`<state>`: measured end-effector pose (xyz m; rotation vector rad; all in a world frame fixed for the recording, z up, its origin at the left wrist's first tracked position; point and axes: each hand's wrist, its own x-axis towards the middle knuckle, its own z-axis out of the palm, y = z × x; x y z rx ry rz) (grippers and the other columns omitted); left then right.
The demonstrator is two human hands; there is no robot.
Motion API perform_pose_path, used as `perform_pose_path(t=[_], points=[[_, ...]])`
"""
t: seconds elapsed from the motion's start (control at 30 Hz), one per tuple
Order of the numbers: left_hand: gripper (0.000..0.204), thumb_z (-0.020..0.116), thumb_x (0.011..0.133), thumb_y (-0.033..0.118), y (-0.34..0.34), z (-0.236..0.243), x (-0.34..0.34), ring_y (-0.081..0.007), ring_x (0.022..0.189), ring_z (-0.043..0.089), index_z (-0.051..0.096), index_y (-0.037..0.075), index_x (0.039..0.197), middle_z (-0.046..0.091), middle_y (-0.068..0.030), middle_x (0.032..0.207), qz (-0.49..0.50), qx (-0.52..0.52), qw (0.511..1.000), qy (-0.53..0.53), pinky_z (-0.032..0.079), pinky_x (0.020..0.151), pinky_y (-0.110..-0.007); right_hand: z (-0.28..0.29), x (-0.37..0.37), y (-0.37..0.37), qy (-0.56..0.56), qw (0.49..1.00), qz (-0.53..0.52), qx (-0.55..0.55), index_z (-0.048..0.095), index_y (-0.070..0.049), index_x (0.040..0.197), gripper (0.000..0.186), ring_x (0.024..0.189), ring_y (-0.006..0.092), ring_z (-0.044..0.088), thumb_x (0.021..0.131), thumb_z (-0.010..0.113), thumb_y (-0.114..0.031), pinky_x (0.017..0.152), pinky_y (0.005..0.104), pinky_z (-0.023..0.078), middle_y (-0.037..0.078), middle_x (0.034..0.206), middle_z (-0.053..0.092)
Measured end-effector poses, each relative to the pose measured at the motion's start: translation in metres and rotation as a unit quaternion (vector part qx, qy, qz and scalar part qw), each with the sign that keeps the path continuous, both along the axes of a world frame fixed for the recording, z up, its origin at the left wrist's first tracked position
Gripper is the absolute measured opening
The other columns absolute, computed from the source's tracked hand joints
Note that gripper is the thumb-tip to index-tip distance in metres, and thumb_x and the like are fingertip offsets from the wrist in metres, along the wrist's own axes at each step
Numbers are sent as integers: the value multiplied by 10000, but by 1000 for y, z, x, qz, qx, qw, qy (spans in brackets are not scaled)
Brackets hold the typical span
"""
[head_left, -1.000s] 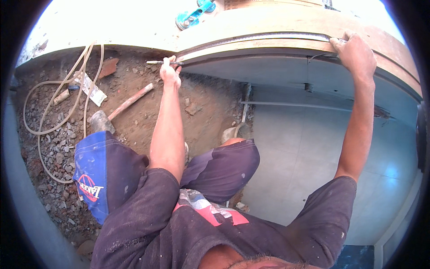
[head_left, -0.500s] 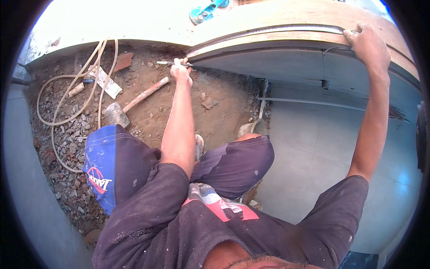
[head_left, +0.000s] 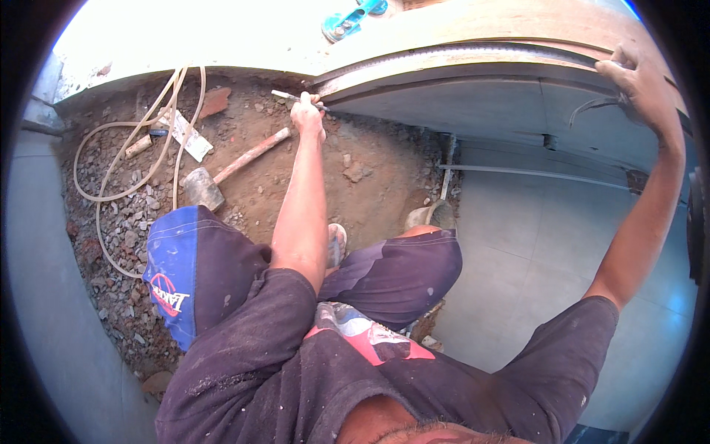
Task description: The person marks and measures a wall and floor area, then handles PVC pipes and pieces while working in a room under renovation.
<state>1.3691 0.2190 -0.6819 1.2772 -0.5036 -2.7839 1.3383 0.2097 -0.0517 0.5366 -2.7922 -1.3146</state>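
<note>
My left hand [head_left: 308, 118] is closed around a slim pen-like stick [head_left: 284, 95] with a pale end, beside the left end of a long board-topped panel [head_left: 444, 89]. Along that panel's wooden edge runs a long thin strip [head_left: 481, 49], dark and finely ridged, resembling a tape-measure blade. Farther right, my right hand [head_left: 642, 87] has its thumb and fingers curled together at the strip's right end. What lies inside its palm is hidden. Dark thin strands [head_left: 592, 105] hang just below it.
On the dirt lie a mallet [head_left: 205, 189], a looped pale hose [head_left: 103, 196], a white scrap [head_left: 194, 140] and a reddish shard [head_left: 215, 101]. Grey tiles [head_left: 510, 244] cover the right side. A blue-green suction-cup tool [head_left: 342, 28] rests on the bright slab.
My right hand has moved right and slightly outward along the board. The strip looks darker where it shone silver before. The stick in my left hand has tilted a little.
</note>
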Motion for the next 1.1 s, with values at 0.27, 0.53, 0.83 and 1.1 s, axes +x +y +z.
perform_pose_path(t=[0.27,0.53,0.83,1.1], points=[[232,601,916,291,-4,17,-5,-155,798,590,617,61,945,619,-59,878,-9,-10,999,52,503,711,-332,35,-13,10,29,999,-20,21,581,-62,843,299,674,144,458,902,657,-346,626,325,375,35,705,472],[232,622,919,295,-6,26,-15,-159,773,556,607,64,915,542,-44,833,11,-35,994,108,517,684,-335,58,-26,20,16,998,16,57,565,-61,815,349,662,149,442,907,658,-384,616,336,362,30,694,449],[241,602,975,260,-1,7,-28,-183,953,665,610,30,1046,645,-91,966,-26,-36,993,108,555,800,-377,10,-10,-24,72,990,59,108,595,-31,786,308,680,201,526,822,704,-317,633,364,423,80,722,537],[257,601,975,309,4,7,-31,-161,898,585,634,56,1006,565,-54,922,4,-19,993,121,514,768,-347,-10,17,-49,128,989,39,63,693,24,860,367,730,284,667,706,761,-302,677,397,517,182,784,691]])
